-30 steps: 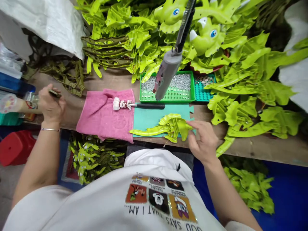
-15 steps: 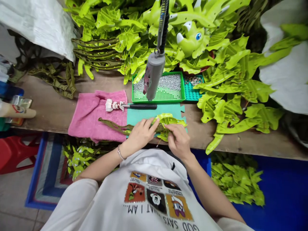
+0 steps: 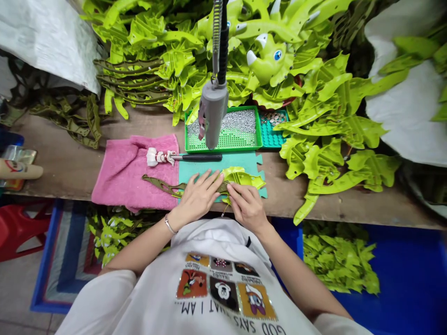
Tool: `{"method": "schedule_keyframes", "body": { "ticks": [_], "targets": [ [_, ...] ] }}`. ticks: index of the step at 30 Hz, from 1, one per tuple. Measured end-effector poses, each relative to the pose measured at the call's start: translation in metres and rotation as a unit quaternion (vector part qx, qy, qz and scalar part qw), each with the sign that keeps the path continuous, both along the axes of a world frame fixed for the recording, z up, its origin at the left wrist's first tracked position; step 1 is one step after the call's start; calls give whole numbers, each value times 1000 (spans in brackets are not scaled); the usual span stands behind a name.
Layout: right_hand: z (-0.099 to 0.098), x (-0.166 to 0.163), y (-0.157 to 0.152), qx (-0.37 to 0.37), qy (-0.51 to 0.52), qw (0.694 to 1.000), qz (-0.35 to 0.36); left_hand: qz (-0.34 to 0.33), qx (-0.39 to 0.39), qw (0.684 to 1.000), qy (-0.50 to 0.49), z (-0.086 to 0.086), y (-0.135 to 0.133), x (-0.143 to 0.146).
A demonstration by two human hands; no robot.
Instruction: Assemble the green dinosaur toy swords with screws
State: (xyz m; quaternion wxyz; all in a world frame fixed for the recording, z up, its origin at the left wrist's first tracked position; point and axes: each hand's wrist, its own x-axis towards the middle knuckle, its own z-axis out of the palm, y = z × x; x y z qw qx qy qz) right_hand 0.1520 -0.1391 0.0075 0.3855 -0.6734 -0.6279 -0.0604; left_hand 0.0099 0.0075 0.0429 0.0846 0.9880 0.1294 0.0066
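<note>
We have both bare hands at centre frame, just below the middle, over a lime-green moulded plastic shell on a flat teal foam mat. A long, curved olive-green plastic strip lies over the shell, its free end reaching left onto a folded pink terry towel. Left hand: fingers stretched out, released, laid palm-down across strip and shell. Right hand: fingers bent, tips at the strip's right end; we can't tell if they pinch it.

Just above the hands we note a black-handled tool with a white-wrapped head, lying across towel and mat. Behind it, upper centre, a bright green perforated plastic basket of small silvery pieces, with a small teal tray beside it. A grey cylindrical tool hangs in front of the basket. A large heap of lime-green plastic parts fills the top of the frame, at the back of the brown counter.
</note>
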Motion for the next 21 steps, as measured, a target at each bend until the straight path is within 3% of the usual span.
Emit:
{"method": "schedule_keyframes", "body": {
  "ticks": [4,8,12,14,16,19,21],
  "targets": [
    [3,-4,2,-7,-7,1000,-22,2,18,1000,13,3,0,2],
    [18,-3,7,-45,18,999,-20,-12,30,999,-13,1,2,4],
    [34,29,-5,-64,62,996,22,-38,52,994,-92,-6,8,-2],
    [39,60,-22,-49,27,998,-25,-56,77,988,-124,0,15,-13],
    [39,98,-41,-35,-28,991,-125,-58,110,982,-142,15,27,-31],
    [35,154,-63,-24,-88,962,-256,5,173,968,-180,46,61,-61],
    [31,186,-66,-22,-112,954,-277,69,238,939,-240,63,94,-76]
  ]
}}
